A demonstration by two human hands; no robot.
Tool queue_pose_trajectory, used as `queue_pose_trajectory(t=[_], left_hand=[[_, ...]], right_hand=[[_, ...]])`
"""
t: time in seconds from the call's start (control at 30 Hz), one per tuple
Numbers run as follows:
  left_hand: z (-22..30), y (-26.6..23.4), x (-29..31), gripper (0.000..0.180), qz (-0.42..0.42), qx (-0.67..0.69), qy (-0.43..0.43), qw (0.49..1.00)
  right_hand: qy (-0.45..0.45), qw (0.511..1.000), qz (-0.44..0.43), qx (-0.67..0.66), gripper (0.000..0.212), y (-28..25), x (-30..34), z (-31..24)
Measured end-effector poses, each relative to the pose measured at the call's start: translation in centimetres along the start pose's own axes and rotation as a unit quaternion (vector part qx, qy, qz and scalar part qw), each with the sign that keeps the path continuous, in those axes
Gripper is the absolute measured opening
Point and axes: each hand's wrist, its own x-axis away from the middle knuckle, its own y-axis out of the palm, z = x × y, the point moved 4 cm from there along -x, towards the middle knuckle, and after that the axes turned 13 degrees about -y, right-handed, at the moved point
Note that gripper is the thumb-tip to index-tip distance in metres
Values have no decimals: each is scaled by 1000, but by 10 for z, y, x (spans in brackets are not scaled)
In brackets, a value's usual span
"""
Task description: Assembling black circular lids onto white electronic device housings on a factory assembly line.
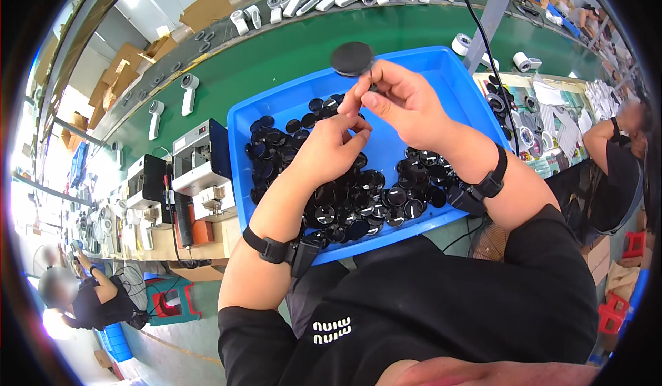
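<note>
My right hand point(407, 103) is raised over the blue bin, its fingers pinched just under a black round disc point(352, 57) that they hold up. Something small and dark shows between those fingertips, too small to name. Close against it, my left hand point(329, 146) has its fingers curled and pressed together near the right fingertips. What the left fingers grip, if anything, is hidden. Below both hands, many loose glossy black discs point(324, 215) lie heaped in the blue bin point(310, 253), some with pale marks.
Behind the bin runs a green conveyor belt point(276, 51) carrying white handheld devices point(301, 1) along its far side. Two small machines point(201, 153) stand left, beside a black electric screwdriver point(183, 220). Co-workers sit at the left point(96, 289) and right point(614, 158). A metal post point(491, 20) rises beyond the bin.
</note>
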Motion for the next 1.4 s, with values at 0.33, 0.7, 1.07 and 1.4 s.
queue_pose_trajectory(t=[0.33,0.7,1.07,1.4], left_hand=[[3,-1,1,21,11,20,-3,1000],[5,-3,1,23,29,9,52,998],[-1,3,2,26,4,5,26,1000],[-4,2,0,25,31,35,57,997]], right_hand=[[-18,1000,14,10,8,-3,-1,-3],[-42,997,-45,44,9,1,-1,-20],[-4,997,-13,-70,9,2,1,-14],[15,999,-43,-21,11,3,1,-15]])
